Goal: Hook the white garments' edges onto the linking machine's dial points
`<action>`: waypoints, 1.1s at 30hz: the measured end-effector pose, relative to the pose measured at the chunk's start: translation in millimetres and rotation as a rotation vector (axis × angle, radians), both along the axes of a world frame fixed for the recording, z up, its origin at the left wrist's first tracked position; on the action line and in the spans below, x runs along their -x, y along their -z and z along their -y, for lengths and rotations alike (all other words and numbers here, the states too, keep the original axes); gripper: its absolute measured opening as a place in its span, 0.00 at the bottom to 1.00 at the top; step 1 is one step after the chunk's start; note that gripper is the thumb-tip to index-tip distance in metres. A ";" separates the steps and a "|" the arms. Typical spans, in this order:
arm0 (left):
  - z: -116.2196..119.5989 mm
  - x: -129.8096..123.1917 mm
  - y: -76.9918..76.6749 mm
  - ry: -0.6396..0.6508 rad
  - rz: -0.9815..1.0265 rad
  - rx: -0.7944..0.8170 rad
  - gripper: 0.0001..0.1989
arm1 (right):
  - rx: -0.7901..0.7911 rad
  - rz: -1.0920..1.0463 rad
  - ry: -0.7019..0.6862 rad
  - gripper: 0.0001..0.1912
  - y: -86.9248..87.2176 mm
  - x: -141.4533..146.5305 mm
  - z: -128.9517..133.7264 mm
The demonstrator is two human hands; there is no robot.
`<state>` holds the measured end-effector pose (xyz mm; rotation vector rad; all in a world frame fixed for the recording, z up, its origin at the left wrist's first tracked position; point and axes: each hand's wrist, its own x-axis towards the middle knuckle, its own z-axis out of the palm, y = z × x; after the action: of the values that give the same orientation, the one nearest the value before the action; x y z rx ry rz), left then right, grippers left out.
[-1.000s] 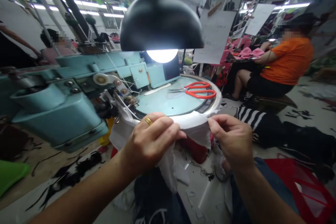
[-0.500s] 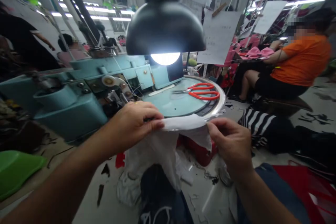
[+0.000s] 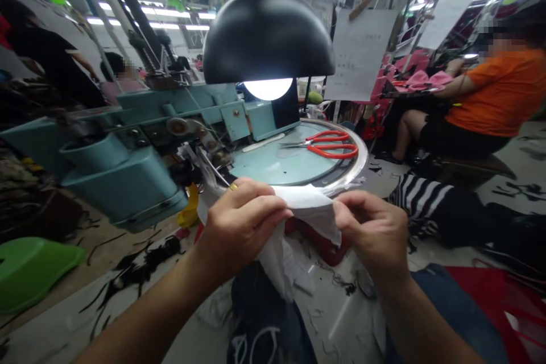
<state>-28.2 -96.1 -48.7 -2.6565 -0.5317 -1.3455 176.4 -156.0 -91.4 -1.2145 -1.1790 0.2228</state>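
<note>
The left hand (image 3: 243, 227) and right hand (image 3: 373, 233) each pinch a thin white fabric piece (image 3: 309, 207) between thumb and fingers, just near a round pale-blue metal-rimmed machine table (image 3: 362, 159) bearing red-handled steel scissors (image 3: 333, 151).

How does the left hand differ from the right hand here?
The left hand wears a gold ring; the right hand shows none. The left hand curls over the white cloth; the right hand pinches its edge. Both hold the same cloth.
</note>
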 end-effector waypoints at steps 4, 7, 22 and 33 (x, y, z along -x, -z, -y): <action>-3.0 -2.2 6.3 -0.011 0.008 -0.142 0.10 | 0.010 -0.036 0.023 0.04 0.9 5.6 0.2; -2.1 -3.8 8.0 -0.010 0.020 -0.103 0.09 | -0.008 -0.027 0.045 0.04 4.1 8.9 -1.8; -0.5 -22.1 9.5 -0.023 0.027 -0.170 0.07 | -0.023 -0.105 0.083 0.04 11.4 14.1 -8.2; 3.2 -23.3 5.9 -0.059 0.017 -0.103 0.07 | 0.009 -0.358 -0.060 0.04 14.9 20.0 -12.1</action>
<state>-5.0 -99.2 -54.6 -2.5302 -0.5233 -1.3423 156.3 -143.8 -106.3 -1.0941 -0.9025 0.4706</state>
